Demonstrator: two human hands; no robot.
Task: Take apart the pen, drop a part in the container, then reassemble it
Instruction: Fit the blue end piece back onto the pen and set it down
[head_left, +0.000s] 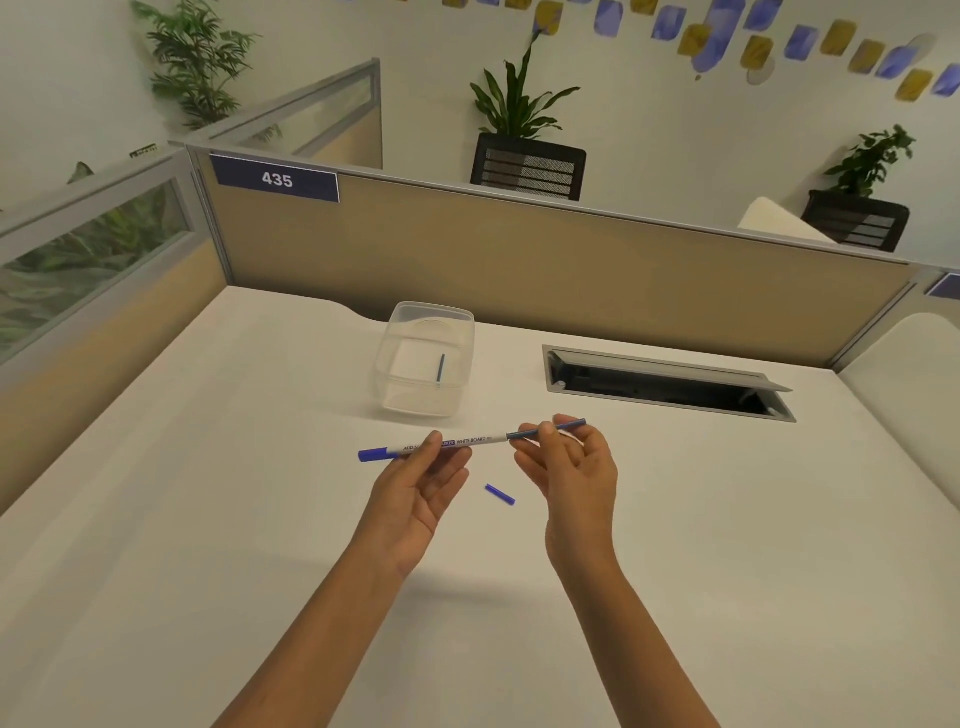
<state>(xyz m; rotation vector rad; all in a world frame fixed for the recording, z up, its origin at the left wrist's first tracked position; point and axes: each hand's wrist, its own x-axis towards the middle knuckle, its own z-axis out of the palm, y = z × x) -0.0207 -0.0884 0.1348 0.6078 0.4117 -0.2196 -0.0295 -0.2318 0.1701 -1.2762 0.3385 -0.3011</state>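
My left hand pinches the white barrel of a whiteboard pen, which has a blue cap at its left end. My right hand grips a thin dark blue ink rod that sticks partway out of the barrel's right end. Both are held level above the desk. A small blue end plug lies on the desk between my hands. Behind them stands a clear plastic container, with another thin blue rod leaning inside it.
The white desk is walled by beige cubicle partitions at the back and left. An open cable hatch is sunk into the desk at the right rear. Potted plants stand beyond the partition.
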